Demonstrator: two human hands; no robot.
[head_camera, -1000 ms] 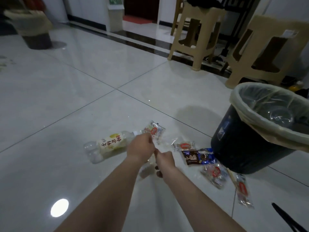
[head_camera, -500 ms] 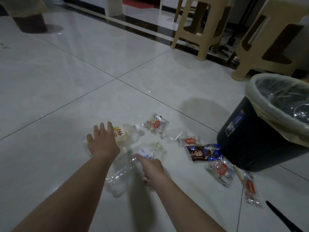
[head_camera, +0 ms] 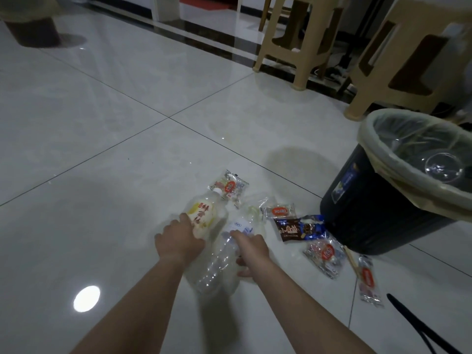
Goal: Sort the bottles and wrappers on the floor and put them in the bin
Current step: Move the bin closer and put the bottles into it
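Note:
Two plastic bottles lie side by side on the tiled floor. My left hand (head_camera: 180, 240) grips the yellow-labelled bottle (head_camera: 204, 213) at its lower half. My right hand (head_camera: 251, 251) is closed on the clear bottle (head_camera: 219, 267), which has a white and blue label. Several wrappers lie to the right: a clear red-label one (head_camera: 228, 186), a small one (head_camera: 279, 210), a brown and blue one (head_camera: 297, 228), a crumpled clear one (head_camera: 324, 254) and a long one (head_camera: 367, 279). The dark bin (head_camera: 370, 215), lined with a pale bag, stands at the right with a clear cup inside.
Two beige plastic stools (head_camera: 296, 42) stand behind the bin, against the far wall. Another lined bin (head_camera: 30, 26) sits at the far left. A black strap (head_camera: 419, 325) lies on the floor at the lower right. A lamp's reflection (head_camera: 86, 298) glares on the tiles.
My left hand closed around the yellow-labelled bottle and drew it next to the clear bottle. My right hand shifted up onto the clear bottle. The camera dipped lower.

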